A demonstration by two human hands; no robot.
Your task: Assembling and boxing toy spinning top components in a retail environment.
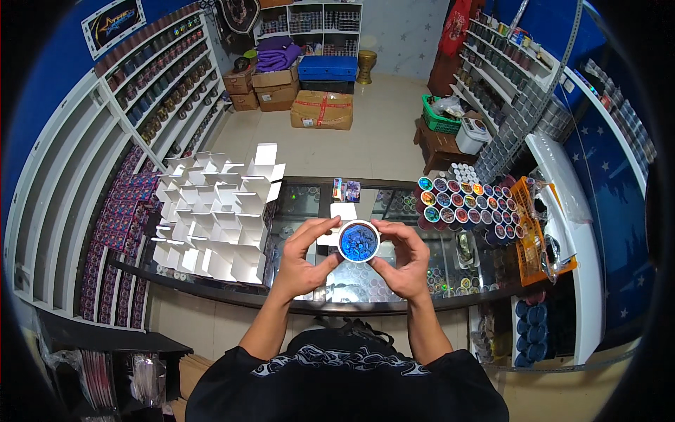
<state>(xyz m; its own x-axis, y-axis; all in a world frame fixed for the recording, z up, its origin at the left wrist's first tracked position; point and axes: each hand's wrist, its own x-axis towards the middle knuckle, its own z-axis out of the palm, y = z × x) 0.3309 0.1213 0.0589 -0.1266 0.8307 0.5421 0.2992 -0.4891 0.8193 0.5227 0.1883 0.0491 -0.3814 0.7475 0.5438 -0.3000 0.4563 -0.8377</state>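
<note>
Between my two hands, over the glass counter [394, 278], is a round spool [358, 242] seen end on. It has a white rim and a shiny blue patterned label; its sides are hidden. My left hand [304, 259] grips its left edge with thumb and fingers. On the opposite edge, my right hand [406, 259] holds it the same way. Just beyond the spool lies a small white box [342, 210], partly covered by my left fingers. Two small colourful boxes [346, 190] stand behind that one.
Many open white boxes [246, 266] crowd the counter's left. Rows of spools with coloured labels [467, 202] stand at right, beside an orange basket [524, 218]. Patterned boxes [123, 218] are stacked far left. A taped carton [322, 110] sits on the floor behind the counter.
</note>
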